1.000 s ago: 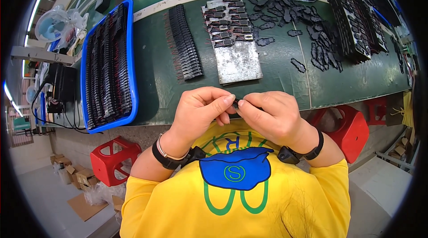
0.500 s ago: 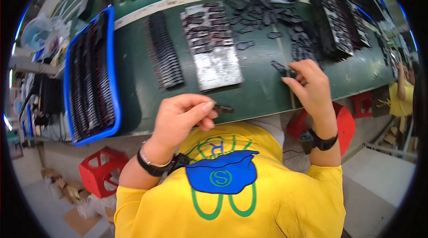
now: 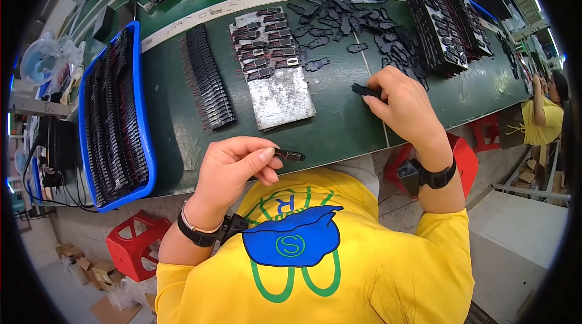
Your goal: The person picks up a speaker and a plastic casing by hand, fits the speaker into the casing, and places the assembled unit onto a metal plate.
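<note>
Close to the table's front edge, my left hand (image 3: 237, 163) pinches a small dark, oblong part (image 3: 290, 155) between thumb and fingers; it resembles a small speaker module. Farther right, my right hand (image 3: 400, 102) is closed on a thin black die-cut piece (image 3: 366, 90), its free end pointing left above the green table (image 3: 339, 121). Between the hands and beyond them lies a scuffed silvery metal plate (image 3: 282, 98), its far half covered with rows of black parts with reddish wires (image 3: 267, 42). Loose black die-cut pieces (image 3: 339, 20) are scattered at the back right.
A long row of stacked black parts (image 3: 209, 78) lies left of the plate. Farther left is a blue tray (image 3: 151, 163) packed with wired parts. Loaded plates (image 3: 439, 27) stand stacked at the right. Red stools (image 3: 136, 245) stand below the table; another person (image 3: 542, 118) is at far right.
My right hand has lifted the black die-cut piece slightly and now grips it more fully. My left hand still holds its part. The whole view has shifted a little.
</note>
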The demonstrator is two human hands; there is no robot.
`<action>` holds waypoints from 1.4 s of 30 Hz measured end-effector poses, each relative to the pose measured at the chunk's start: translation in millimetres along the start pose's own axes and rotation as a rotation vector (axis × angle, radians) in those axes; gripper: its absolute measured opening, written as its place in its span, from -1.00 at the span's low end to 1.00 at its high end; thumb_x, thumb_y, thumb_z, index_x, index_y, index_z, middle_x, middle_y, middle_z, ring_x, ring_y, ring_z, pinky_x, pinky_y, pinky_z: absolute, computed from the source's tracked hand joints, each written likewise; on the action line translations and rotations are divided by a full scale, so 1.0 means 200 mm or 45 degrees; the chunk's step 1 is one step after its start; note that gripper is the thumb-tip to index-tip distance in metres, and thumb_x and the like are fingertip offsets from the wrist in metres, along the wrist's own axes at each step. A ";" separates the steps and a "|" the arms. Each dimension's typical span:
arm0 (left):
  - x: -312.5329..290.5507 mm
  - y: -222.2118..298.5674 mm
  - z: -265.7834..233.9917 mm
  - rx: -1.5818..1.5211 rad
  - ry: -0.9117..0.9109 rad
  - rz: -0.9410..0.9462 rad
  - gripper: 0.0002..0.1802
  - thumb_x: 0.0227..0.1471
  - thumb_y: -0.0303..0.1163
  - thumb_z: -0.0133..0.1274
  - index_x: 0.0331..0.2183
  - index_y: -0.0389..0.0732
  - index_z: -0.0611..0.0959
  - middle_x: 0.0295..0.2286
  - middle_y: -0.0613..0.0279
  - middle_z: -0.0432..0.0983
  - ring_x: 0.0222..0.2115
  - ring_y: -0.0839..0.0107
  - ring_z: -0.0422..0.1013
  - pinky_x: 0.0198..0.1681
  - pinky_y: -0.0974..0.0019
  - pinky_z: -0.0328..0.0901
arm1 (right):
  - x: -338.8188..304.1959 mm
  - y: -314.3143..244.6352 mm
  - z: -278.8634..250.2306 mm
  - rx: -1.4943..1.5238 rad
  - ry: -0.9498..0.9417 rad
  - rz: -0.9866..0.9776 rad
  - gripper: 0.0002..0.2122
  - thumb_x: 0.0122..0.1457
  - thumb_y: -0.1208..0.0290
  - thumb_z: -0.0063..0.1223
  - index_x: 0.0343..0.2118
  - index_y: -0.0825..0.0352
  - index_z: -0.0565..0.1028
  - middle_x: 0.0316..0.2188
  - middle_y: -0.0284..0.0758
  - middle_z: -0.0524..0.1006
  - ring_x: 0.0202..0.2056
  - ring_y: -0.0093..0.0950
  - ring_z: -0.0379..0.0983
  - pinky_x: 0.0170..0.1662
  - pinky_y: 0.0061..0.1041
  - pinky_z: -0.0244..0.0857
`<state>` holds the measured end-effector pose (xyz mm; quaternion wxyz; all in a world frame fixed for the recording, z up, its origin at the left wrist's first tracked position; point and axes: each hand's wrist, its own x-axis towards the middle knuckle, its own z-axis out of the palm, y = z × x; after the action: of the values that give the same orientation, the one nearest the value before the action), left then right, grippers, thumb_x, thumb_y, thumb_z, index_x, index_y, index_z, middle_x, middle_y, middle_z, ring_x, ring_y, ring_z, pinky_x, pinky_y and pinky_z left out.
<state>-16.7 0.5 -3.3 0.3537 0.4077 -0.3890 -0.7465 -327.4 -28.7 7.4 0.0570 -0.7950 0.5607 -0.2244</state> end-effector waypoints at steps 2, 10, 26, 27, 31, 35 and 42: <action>0.00 0.01 -0.01 -0.020 -0.039 -0.014 -0.82 0.10 -0.51 0.05 -0.25 -0.41 0.61 -0.46 0.05 0.59 -0.53 0.45 0.53 -0.43 0.45 0.46 | -0.01 -0.01 0.01 -0.056 0.019 -0.027 -0.81 -0.07 0.55 0.20 -0.36 0.37 0.46 -0.50 -0.27 0.41 -0.52 -0.37 0.41 -0.45 -0.44 0.29; -0.01 0.01 -0.01 0.049 -0.028 -0.015 -0.81 0.09 -0.50 0.04 -0.27 -0.43 0.60 -0.46 0.01 0.58 -0.57 0.41 0.52 -0.49 0.43 0.45 | -0.05 -0.08 -0.03 0.146 -0.046 -0.089 -0.79 -0.09 0.56 0.19 -0.35 0.37 0.46 -0.48 -0.25 0.44 -0.50 -0.34 0.45 -0.42 -0.40 0.33; 0.01 0.01 0.02 0.023 0.047 -0.062 -0.80 0.11 -0.48 0.04 -0.23 -0.42 0.59 -0.47 0.05 0.59 -0.57 0.45 0.52 -0.52 0.48 0.44 | -0.04 -0.16 0.07 0.219 -0.045 0.104 -0.76 -0.15 0.62 0.16 -0.33 0.40 0.48 -0.52 -0.25 0.43 -0.51 -0.40 0.42 -0.39 -0.55 0.33; 0.01 0.01 0.02 0.019 0.057 -0.059 -0.80 0.11 -0.48 0.04 -0.23 -0.42 0.59 -0.47 0.05 0.59 -0.57 0.45 0.52 -0.52 0.48 0.44 | -0.06 -0.18 0.09 0.365 0.055 0.082 -0.76 -0.16 0.64 0.16 -0.34 0.40 0.47 -0.51 -0.24 0.44 -0.51 -0.40 0.42 -0.40 -0.55 0.33; 0.01 0.01 0.01 0.041 0.034 -0.051 -0.81 0.11 -0.48 0.04 -0.25 -0.40 0.59 -0.48 0.06 0.59 -0.58 0.47 0.51 -0.53 0.48 0.43 | -0.12 -0.31 0.12 0.672 0.267 -0.035 -0.74 -0.19 0.67 0.17 -0.35 0.42 0.47 -0.46 -0.21 0.47 -0.51 -0.37 0.41 -0.41 -0.54 0.34; 0.01 0.00 0.01 0.025 0.045 -0.004 -0.82 0.12 -0.46 0.04 -0.26 -0.38 0.60 -0.49 0.07 0.59 -0.58 0.48 0.51 -0.54 0.50 0.42 | -0.09 -0.44 0.11 0.657 0.244 -0.293 -0.72 -0.22 0.65 0.22 -0.35 0.41 0.48 -0.42 -0.20 0.50 -0.49 -0.33 0.44 -0.42 -0.50 0.36; -0.02 -0.01 0.05 -0.021 0.101 0.036 -0.81 0.13 -0.41 0.05 -0.28 -0.35 0.63 -0.48 0.17 0.59 -0.57 0.55 0.48 -0.50 0.54 0.40 | -0.09 -0.54 0.14 0.421 0.280 -0.388 -0.70 -0.22 0.58 0.26 -0.33 0.40 0.48 -0.41 -0.20 0.53 -0.46 -0.28 0.50 -0.39 -0.44 0.41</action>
<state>-23.8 8.2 -0.7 0.3827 0.4286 -0.3744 -0.7278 -225.8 22.2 13.6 0.0906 -0.8210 0.3929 -0.4043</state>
